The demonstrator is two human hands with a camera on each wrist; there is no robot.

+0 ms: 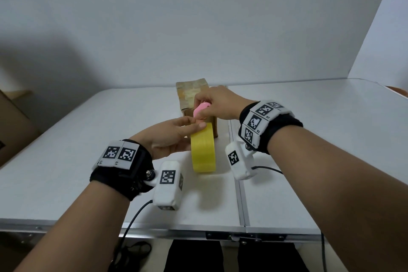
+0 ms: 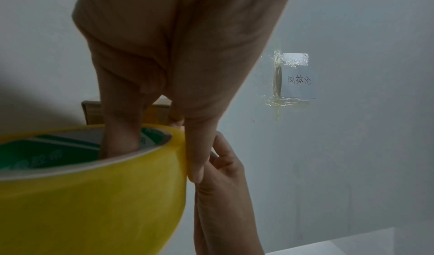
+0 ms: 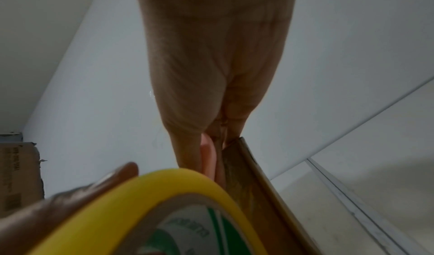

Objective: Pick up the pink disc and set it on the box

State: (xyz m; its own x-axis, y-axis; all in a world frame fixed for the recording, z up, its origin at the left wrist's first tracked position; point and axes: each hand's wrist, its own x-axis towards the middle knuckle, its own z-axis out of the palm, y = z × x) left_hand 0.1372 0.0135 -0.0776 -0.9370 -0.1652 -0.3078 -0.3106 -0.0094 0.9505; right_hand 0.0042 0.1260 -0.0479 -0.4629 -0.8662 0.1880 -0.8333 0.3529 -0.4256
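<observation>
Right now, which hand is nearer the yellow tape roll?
Left. The left hand grips the yellow tape roll, fingers inside its core. The right hand holds a pink tool just above it.

head: downward, forward | wrists: close along fingers (all share tape roll (image 1: 203, 150))

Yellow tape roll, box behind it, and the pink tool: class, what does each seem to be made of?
Yellow tape roll: glossy plastic film on a printed, probably card core.
Box: brown cardboard, matt, patched with shiny clear tape.
Pink tool, gripped by the right hand: smooth, probably plastic.
</observation>
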